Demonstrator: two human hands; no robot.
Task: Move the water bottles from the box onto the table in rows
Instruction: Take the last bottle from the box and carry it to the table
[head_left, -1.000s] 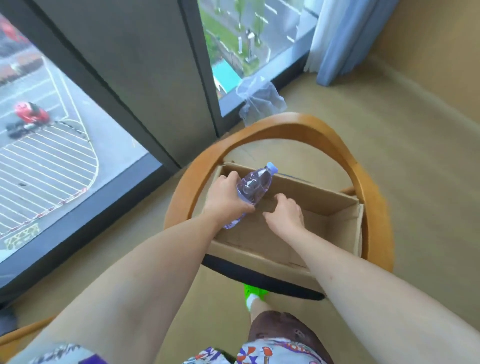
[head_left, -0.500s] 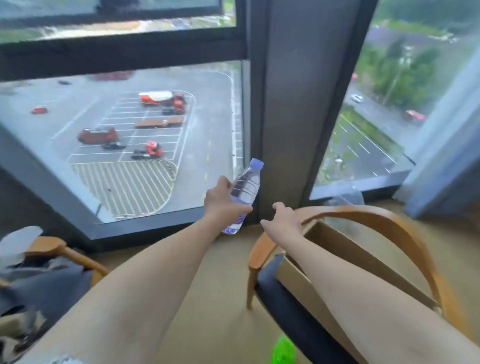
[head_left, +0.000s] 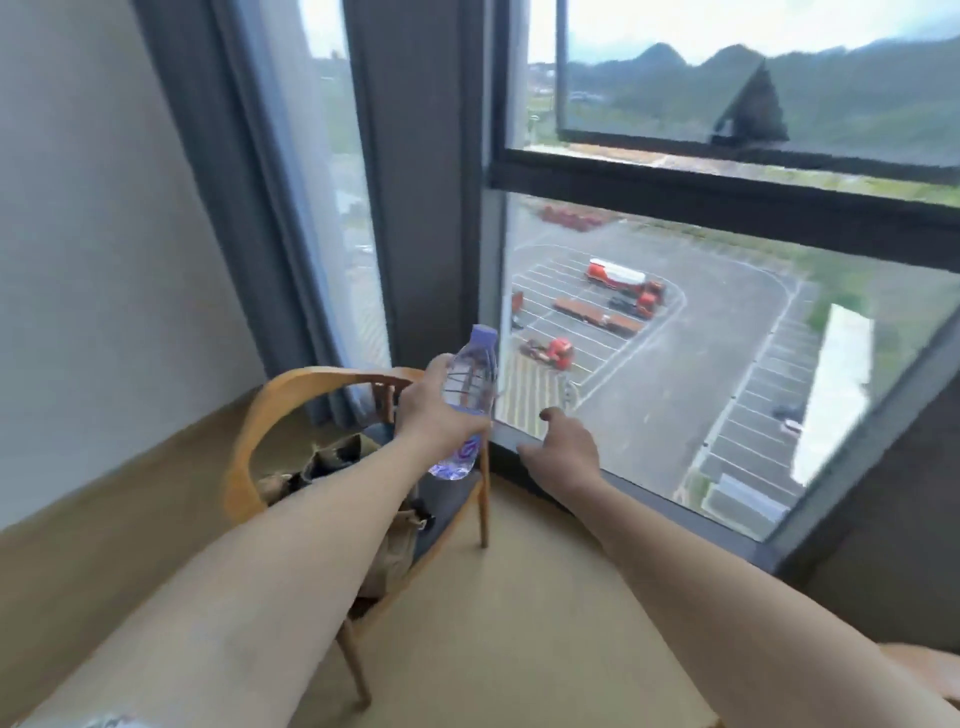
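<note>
**Bottle in left hand, held in the air by the window**

Water bottle (head_left: 469, 384): clear plastic, pale blue cap, purple label near the base. Roughly upright, cap tilted slightly right. It's off every surface, in front of the dark window frame (head_left: 727, 192), above the near edge of a chair.

Left hand (head_left: 436, 415): fingers and thumb curled round the bottle's lower middle, firm grip; cap and base stick out above and below the fist.

Right hand (head_left: 563, 449): holds nothing, fingers loosely extended, thumb up, palm down, just right of the bottle and apart from it, in front of the lower window sill.

Around it: wooden chair (head_left: 291, 395) with curved back and dark seat, below and left of the left hand; brownish cloth or bag (head_left: 332, 460) piled on the seat, motion blur, can't tell which. Grey curtain (head_left: 223, 182) hangs behind the chair against the white wall. Beige floor (head_left: 519, 597). Through the glass: car park with red trucks (head_left: 628, 288), hills beyond.
</note>
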